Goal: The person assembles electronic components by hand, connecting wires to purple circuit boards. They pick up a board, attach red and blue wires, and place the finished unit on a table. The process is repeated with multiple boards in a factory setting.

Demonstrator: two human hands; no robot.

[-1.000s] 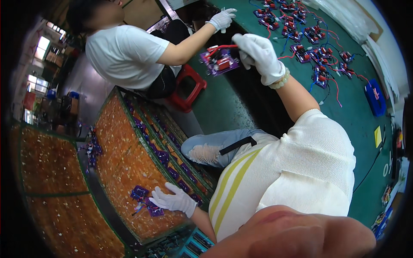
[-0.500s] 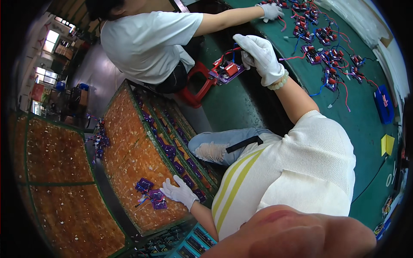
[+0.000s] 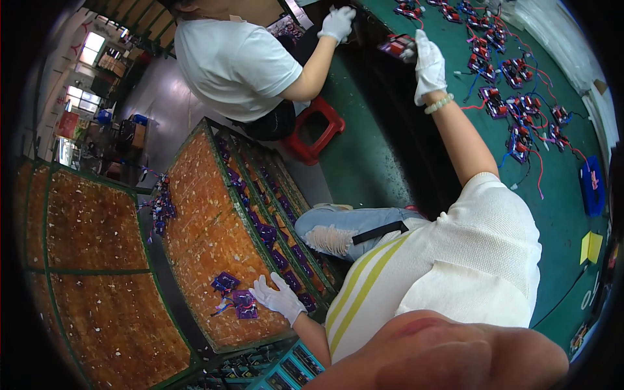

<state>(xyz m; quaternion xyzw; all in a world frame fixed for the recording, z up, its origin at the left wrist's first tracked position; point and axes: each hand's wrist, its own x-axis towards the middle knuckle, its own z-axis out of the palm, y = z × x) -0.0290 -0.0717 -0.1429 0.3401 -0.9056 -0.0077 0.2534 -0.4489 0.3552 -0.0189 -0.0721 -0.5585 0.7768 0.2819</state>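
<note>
My right hand (image 3: 430,64), in a white glove with a bead bracelet at the wrist, is closed at the edge of a circuit board (image 3: 396,47) with red parts. That board is smeared by motion and hangs over the dark channel beside the green bench. My left hand (image 3: 278,298), also gloved, rests with fingers spread at the edge of a brown speckled tray (image 3: 208,227). Its fingertips are beside a purple circuit board (image 3: 245,303) with wires; whether they touch it I cannot tell. Another purple board (image 3: 225,281) lies just beyond.
Several wired circuit boards (image 3: 517,71) lie on the green bench (image 3: 468,130), near a blue bin (image 3: 593,185) and a yellow block (image 3: 591,247). Stacked trays at left hold more boards. A co-worker (image 3: 237,65) sits ahead by a red stool (image 3: 315,130).
My right hand has moved up and to the right with the circuit board. The co-worker's gloved hand has drawn back from the bench to the left. My left hand stays by the tray.
</note>
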